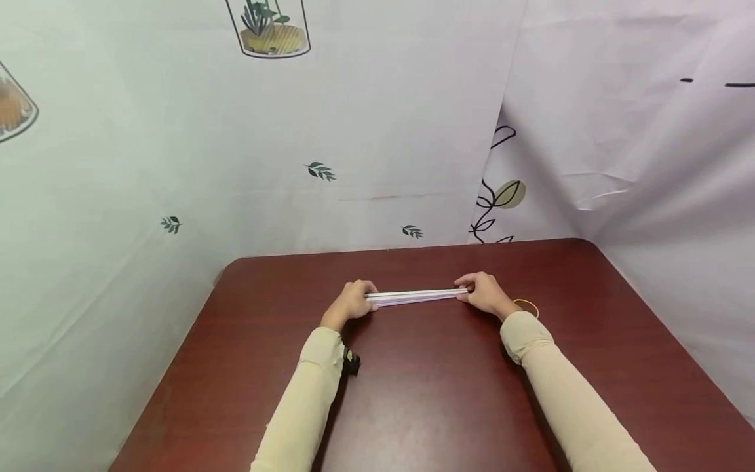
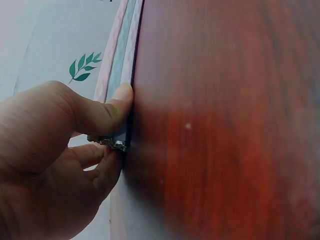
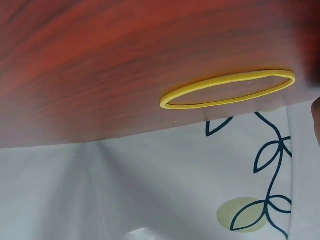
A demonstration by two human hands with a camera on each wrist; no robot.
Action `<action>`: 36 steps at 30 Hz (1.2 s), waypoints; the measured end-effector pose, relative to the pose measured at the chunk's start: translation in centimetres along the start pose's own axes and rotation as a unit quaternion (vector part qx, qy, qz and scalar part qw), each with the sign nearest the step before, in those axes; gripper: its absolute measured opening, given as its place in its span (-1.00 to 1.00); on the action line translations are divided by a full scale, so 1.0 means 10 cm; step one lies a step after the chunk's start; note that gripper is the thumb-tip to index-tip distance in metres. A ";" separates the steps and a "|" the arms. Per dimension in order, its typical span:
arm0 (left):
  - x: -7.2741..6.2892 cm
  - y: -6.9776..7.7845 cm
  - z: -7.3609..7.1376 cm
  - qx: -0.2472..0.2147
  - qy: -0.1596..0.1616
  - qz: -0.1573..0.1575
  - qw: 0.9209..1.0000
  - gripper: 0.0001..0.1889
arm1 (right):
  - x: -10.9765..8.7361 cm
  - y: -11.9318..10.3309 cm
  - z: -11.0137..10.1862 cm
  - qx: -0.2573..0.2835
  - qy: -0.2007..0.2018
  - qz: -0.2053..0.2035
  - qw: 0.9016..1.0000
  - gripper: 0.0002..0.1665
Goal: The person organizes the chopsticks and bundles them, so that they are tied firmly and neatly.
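A bundle of long, thin pale strips spans the gap between my two hands over the far part of the table. Up close in the left wrist view, the strips are pink, grey-green and lavender, lying side by side. My left hand pinches their left end, the thumb on one face and curled fingers behind. At the opposite end, my right hand pinches them between thumb and fingers. Beside the right wrist lies a yellow rubber band, an open loop on the tabletop. Only a sliver of the right hand shows in the right wrist view.
The dark red wooden table has rounded far corners. A pale printed cloth hangs behind it and at both sides. A small black object is at the left sleeve's cuff.
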State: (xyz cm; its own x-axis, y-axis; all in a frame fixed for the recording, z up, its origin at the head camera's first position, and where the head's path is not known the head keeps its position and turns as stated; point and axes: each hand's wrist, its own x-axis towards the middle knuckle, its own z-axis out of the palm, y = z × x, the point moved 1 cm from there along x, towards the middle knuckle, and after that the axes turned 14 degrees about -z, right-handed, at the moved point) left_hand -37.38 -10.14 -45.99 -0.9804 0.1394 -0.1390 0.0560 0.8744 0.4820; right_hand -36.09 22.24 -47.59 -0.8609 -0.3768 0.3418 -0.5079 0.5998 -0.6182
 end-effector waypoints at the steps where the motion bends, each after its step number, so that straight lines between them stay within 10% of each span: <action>1: 0.00 0.00 0.00 0.003 -0.004 0.000 1.000 -0.78 | 0.00 0.00 0.00 -0.006 -0.005 0.001 1.000 -0.69; 36: -0.23 0.08 -0.03 0.110 -0.002 0.017 0.994 -0.84 | -0.01 -0.06 0.02 -0.077 -0.074 -0.060 0.992 -0.95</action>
State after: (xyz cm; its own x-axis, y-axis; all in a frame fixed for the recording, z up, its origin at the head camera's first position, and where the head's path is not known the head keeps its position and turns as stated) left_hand -35.11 -9.91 -44.98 -0.9764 0.1724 -0.1299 0.1298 0.9497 0.2851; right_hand -35.69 21.74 -47.37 -0.7865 -0.5440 0.2922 -0.6144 0.6413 -0.4597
